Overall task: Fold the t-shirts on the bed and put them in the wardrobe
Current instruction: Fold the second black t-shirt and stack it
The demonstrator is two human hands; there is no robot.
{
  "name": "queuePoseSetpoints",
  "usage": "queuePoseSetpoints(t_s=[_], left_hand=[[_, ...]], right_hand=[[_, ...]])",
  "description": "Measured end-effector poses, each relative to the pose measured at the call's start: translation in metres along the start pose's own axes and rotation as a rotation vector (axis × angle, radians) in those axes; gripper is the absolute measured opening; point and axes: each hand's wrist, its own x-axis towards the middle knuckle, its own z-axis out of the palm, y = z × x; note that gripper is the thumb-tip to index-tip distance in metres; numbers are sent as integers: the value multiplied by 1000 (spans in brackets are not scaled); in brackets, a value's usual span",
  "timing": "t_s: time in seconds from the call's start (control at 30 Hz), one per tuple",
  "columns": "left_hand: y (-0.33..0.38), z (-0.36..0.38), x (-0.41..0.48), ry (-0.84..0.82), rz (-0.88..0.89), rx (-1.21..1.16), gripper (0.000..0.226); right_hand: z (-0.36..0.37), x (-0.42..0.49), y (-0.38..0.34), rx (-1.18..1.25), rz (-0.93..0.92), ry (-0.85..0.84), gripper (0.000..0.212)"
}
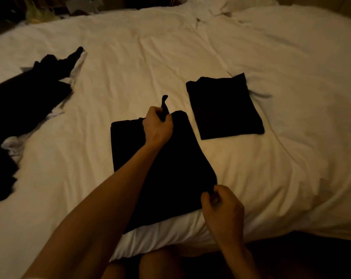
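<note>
A black t-shirt (pixel 170 168) lies partly folded on the white bed (pixel 142 57), right in front of me. My left hand (pixel 157 125) pinches its far edge, and a bit of cloth sticks up above the fingers. My right hand (pixel 223 208) pinches the shirt's near right corner. A second black t-shirt (pixel 224 107) lies folded into a neat rectangle just to the right, apart from both hands.
A loose heap of black and white clothes (pixel 30 93) sprawls along the bed's left side. Pillows (pixel 221 7) lie at the far end. The bed's near edge is at my knees, with dark floor to the right.
</note>
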Motion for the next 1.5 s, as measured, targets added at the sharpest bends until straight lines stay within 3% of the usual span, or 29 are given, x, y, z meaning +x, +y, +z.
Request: queuePoseSetpoints(t_s=[0.13,0.2,0.3,0.43,0.6,0.73,0.8,0.87,1.03,1.1,1.23,1.3,1.33,1.4,1.5], left_hand=[[3,7,-1,-31,4,12,19],[1,6,-4,-92,-13,57,19],[-4,-7,-12,-135,-5,118,23],[-16,-43,-32,-151,69,227,22],[-49,-98,-68,-105,46,476,34],[-67,-137,-102,-93,-188,593,72],[-78,-151,-114,-147,-285,554,86],[-84,-161,-127,-196,-364,423,85],[-91,-168,-167,-388,-490,80,33],[-99,-175,-177,-405,-529,-50,24],[-107,-191,-194,-414,-513,-127,15],[-105,-199,-205,-407,-446,-94,4],[-105,-202,-209,-398,-404,-87,10],[-107,-210,-215,-408,-324,-94,42],[-96,-220,-221,-416,-251,-69,41]], right_hand=[[-4,3,0,-27,37,24,13],[-8,4,0,5,96,-52,26],[-16,11,-2,222,288,-208,49],[-19,21,-5,396,450,-296,62],[-17,33,-8,341,474,-428,20],[-16,38,-13,334,515,-468,21],[-16,36,-15,303,534,-449,20],[-18,31,-20,385,593,-450,19],[-27,12,-37,577,667,-459,19],[-34,4,-43,582,644,-451,19],[-54,-11,-38,565,558,-622,60],[-62,-20,-35,599,522,-739,60],[-65,-24,-36,587,508,-797,54],[-70,-31,-40,499,480,-906,38],[-75,-33,-47,445,450,-906,24]])
